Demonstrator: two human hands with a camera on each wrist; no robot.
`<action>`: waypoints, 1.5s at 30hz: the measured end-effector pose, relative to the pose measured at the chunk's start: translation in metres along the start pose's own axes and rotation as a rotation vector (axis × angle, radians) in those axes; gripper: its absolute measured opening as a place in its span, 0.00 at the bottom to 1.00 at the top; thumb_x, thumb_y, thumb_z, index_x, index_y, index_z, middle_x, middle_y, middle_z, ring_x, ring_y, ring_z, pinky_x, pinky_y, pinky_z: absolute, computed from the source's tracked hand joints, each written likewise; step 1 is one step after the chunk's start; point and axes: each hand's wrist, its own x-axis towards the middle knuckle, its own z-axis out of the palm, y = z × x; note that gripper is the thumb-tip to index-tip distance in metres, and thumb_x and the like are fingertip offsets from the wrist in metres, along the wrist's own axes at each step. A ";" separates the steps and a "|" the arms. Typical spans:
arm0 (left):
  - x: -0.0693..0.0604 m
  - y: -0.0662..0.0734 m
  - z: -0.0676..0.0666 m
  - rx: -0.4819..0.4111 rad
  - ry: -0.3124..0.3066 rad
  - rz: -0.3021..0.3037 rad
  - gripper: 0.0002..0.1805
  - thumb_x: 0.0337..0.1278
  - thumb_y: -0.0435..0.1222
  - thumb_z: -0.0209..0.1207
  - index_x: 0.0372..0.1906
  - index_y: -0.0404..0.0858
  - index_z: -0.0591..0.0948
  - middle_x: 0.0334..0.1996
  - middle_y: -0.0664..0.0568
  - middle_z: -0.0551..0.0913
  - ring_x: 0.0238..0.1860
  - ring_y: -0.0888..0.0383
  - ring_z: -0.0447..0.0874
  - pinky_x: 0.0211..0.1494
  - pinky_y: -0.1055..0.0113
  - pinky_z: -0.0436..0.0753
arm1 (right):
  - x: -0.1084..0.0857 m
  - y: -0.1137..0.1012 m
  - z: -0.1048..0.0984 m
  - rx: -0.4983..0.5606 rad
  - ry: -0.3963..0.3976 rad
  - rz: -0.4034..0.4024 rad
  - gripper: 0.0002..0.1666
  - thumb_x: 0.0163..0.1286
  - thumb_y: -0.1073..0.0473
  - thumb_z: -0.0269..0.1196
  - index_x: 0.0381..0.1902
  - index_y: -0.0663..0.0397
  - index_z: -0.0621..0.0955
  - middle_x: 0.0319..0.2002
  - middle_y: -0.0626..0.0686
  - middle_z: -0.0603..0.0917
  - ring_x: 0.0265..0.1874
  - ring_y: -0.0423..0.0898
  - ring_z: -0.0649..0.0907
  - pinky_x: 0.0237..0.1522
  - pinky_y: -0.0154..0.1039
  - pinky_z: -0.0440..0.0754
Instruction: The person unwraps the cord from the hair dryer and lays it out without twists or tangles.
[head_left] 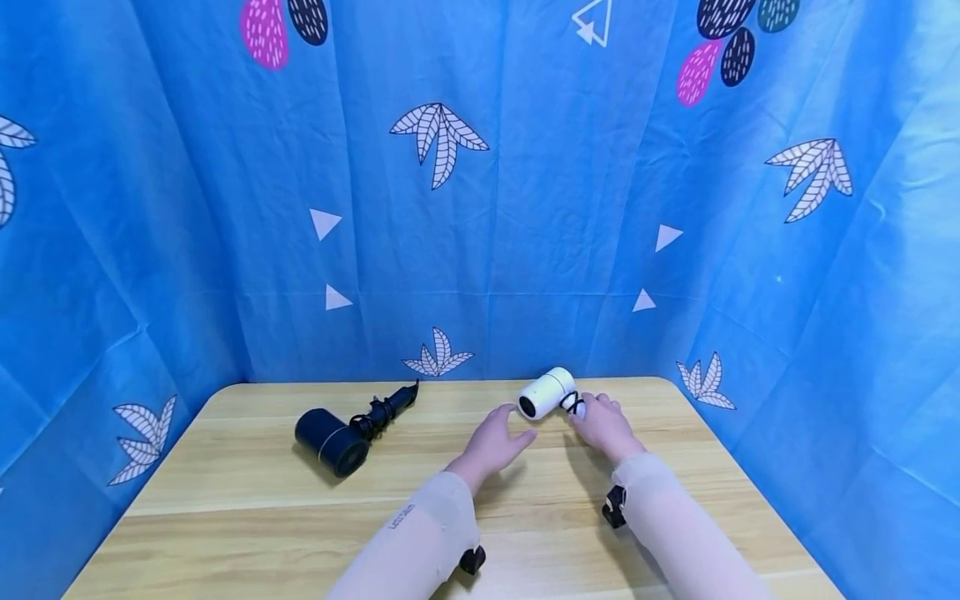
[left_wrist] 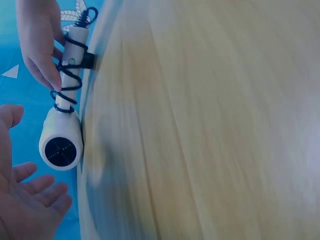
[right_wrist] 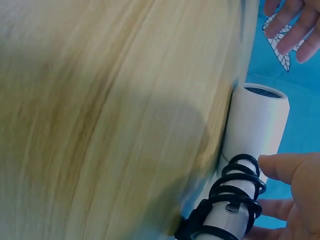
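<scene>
One left hand [head_left: 491,442] spread, right hand [head_left: 604,425] at a white hair dryer [head_left: 547,393].
The left palm faces the dryer, just beside its barrel, thumb apart from fingers; the right hand's fingertips are at the cord-wrapped handle [right_wrist: 220,220], though whether they grip I cannot quite tell. Wood-grain worktop [head_left: 247,533], black hair dryer [head_left: 324,440] at left, blue patterned curtain [head_left: 435,242] behind.

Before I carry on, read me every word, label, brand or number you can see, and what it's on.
Dark lettering on the pale fabric left sleeve: too small and blurred to read.
White cylindrical-headed hair dryer: no readable text.
Black cylindrical-headed hair dryer: no readable text.
</scene>
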 end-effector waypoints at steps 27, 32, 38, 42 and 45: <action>0.000 0.017 0.010 -0.172 0.067 -0.065 0.37 0.63 0.48 0.65 0.69 0.31 0.69 0.66 0.36 0.72 0.67 0.39 0.71 0.68 0.45 0.70 | 0.011 0.004 0.009 0.005 0.059 0.034 0.22 0.66 0.57 0.68 0.45 0.73 0.77 0.39 0.67 0.77 0.42 0.65 0.78 0.50 0.59 0.77; 0.002 0.014 0.012 -0.162 0.090 -0.059 0.36 0.62 0.47 0.66 0.68 0.30 0.70 0.65 0.35 0.73 0.65 0.39 0.72 0.67 0.46 0.72 | 0.012 0.006 0.011 0.002 0.061 0.025 0.23 0.64 0.56 0.69 0.44 0.72 0.77 0.38 0.66 0.77 0.40 0.64 0.79 0.49 0.59 0.78; 0.002 0.014 0.014 -0.125 0.097 -0.049 0.36 0.62 0.47 0.66 0.68 0.30 0.70 0.64 0.36 0.74 0.63 0.40 0.75 0.66 0.48 0.73 | 0.010 0.006 0.011 -0.005 0.052 0.005 0.18 0.67 0.60 0.64 0.46 0.73 0.77 0.38 0.65 0.77 0.40 0.63 0.79 0.48 0.59 0.78; 0.001 0.015 0.014 -0.072 0.095 -0.030 0.35 0.62 0.45 0.66 0.68 0.31 0.70 0.63 0.37 0.75 0.61 0.41 0.76 0.66 0.48 0.74 | 0.006 0.004 0.010 0.000 0.047 -0.005 0.17 0.68 0.61 0.63 0.46 0.72 0.78 0.37 0.64 0.78 0.39 0.61 0.79 0.48 0.58 0.78; 0.001 0.017 0.014 -0.039 0.097 -0.010 0.35 0.61 0.45 0.66 0.67 0.31 0.71 0.62 0.37 0.75 0.60 0.41 0.77 0.65 0.48 0.75 | 0.005 0.004 0.011 0.004 0.045 -0.021 0.16 0.68 0.61 0.63 0.46 0.71 0.78 0.37 0.63 0.78 0.38 0.60 0.79 0.48 0.57 0.79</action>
